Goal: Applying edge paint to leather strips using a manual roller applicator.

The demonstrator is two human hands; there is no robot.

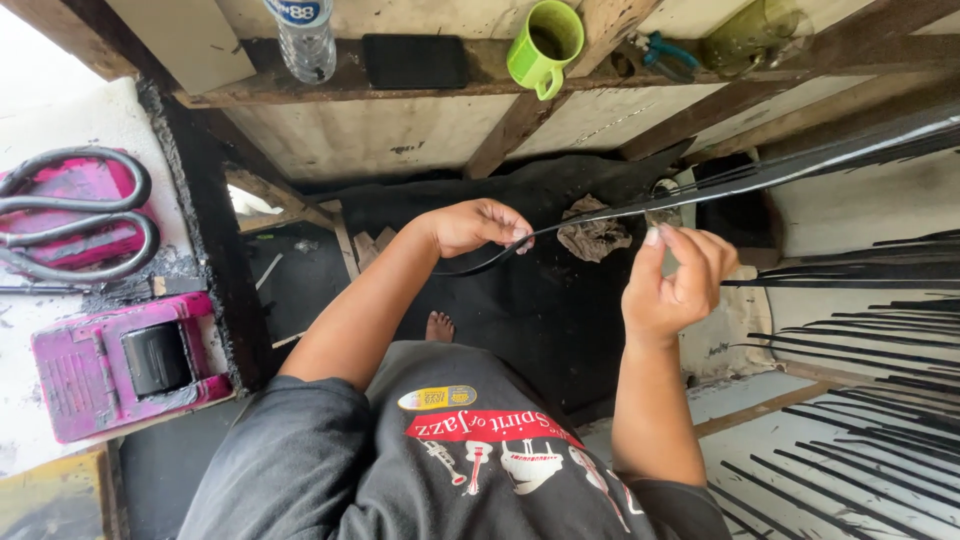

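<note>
**Pinching a black strip between 2 hands**

Gripping with the left hand: fingers curled shut around the near end of a thin black strip, which loops below the knuckles and then runs up and to the right. Pinching the same strip farther along with the right hand, thumb and fingertips closed on it, palm turned toward the camera. Stretching between both grips, held in the air above a dark floor, then continuing past the right hand toward the upper right edge. Lying just behind the strip, a crumpled brown rag. Showing below the left forearm, a bare foot. Spread at right over a pale surface, many more black strips in rows. Resting at far left on a white bench, large grey-handled scissors and a pink tape dispenser. Sitting on the wooden ledge above: a clear water bottle, a black phone, a green mug, blue-handled pliers.
</note>
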